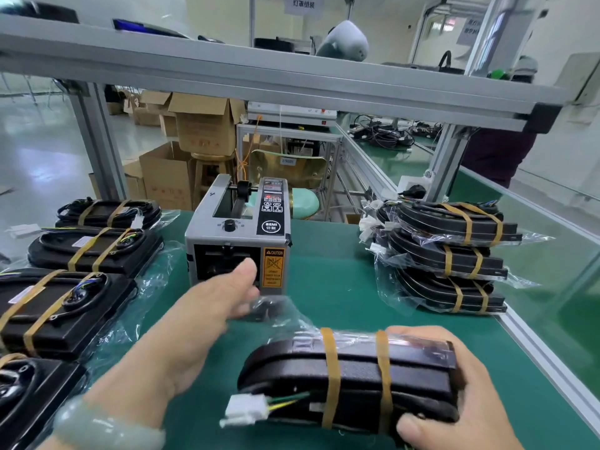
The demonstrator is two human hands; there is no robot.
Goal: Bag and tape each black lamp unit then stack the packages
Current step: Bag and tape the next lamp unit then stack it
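Note:
A black lamp unit wrapped in a clear bag, with two tan bands round it and a white plug at its near left end, lies on edge on the green mat. My right hand grips its right end. My left hand reaches forward over the bag's loose end, fingers at the mouth of the grey tape dispenser; whether they pinch tape is blurred. A stack of bagged lamp units stands at the right.
Several unbagged black lamp units lie in a row on clear bags down the left side. The bench's aluminium edge rail runs along the right. An aluminium shelf beam crosses overhead. Cardboard boxes and a stool stand beyond the bench.

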